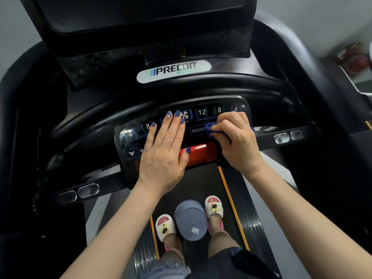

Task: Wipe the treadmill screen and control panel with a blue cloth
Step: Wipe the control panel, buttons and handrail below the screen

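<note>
The black control panel (209, 112) of the treadmill curves across the middle, with lit number keys, a fan key and a PROGRAM key. My left hand (166, 150) lies flat on its left half, fingers straight, thumb touching the red stop bar (201, 155). My right hand (234, 139) grips a bunched blue cloth (211, 128) and presses it on the panel's right part, just right of the PROGRAM key. Most of the cloth is hidden under the fingers. The dark screen (141, 13) rises at the top, above the Precor badge (174, 70).
A curved black handlebar (141, 109) runs behind the panel. Metal grip sensors (287, 136) sit on the side bars. Below, my feet in white slippers (214, 207) stand on the belt either side of a grey round bucket (191, 219). A red object (354, 57) sits far right.
</note>
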`<act>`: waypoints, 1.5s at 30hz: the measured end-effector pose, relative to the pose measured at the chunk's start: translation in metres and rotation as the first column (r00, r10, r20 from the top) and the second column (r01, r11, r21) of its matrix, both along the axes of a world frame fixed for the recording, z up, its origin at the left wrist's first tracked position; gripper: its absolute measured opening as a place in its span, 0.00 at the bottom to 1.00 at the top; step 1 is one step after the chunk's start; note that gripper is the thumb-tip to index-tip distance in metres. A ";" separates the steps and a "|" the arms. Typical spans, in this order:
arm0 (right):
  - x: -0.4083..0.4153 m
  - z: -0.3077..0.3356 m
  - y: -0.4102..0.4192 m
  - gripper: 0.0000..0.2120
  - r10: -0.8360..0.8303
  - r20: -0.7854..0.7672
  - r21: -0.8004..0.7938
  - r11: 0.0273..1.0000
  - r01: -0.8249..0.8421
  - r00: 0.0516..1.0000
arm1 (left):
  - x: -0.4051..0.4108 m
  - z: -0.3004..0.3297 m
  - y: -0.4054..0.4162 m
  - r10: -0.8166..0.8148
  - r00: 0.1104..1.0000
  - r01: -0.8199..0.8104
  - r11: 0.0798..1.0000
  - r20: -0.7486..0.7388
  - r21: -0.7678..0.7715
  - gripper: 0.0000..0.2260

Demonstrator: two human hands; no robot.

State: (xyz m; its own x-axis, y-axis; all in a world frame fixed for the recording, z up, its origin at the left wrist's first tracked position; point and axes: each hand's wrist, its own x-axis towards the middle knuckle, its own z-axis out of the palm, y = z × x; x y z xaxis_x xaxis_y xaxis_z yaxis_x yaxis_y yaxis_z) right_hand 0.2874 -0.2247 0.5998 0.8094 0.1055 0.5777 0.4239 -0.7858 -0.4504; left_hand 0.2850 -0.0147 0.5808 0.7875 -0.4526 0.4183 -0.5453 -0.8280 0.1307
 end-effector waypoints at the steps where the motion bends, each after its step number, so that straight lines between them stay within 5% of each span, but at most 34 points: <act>1: 0.000 0.001 0.003 0.02 -0.019 -0.001 0.009 1.000 0.019 1.000 | 0.000 0.000 0.000 0.004 1.000 -0.004 1.000 0.005 0.004 0.26; 15: -0.006 -0.005 -0.006 0.03 0.087 -0.043 -0.031 0.996 -0.088 0.995 | -0.001 0.002 -0.001 0.011 1.000 -0.011 1.000 0.004 0.028 0.27; 26: -0.032 -0.024 0.002 0.03 -0.221 -0.061 0.151 0.962 0.228 0.973 | -0.005 -0.001 -0.007 0.002 1.000 -0.001 0.998 -0.017 0.066 0.28; 45: -0.048 -0.036 0.021 0.02 -0.352 -0.051 0.220 0.909 0.354 0.935 | -0.005 -0.008 -0.006 0.003 0.999 -0.008 0.995 0.054 0.096 0.27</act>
State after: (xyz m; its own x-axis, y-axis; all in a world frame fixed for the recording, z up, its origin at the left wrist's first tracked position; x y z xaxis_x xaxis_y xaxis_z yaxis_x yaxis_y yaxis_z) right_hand 0.2398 -0.2037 0.5635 0.7762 -0.3180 0.5445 0.1316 -0.7628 -0.6331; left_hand 0.2805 -0.0212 0.5729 0.7676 -0.4885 0.4150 -0.5450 -0.8382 0.0213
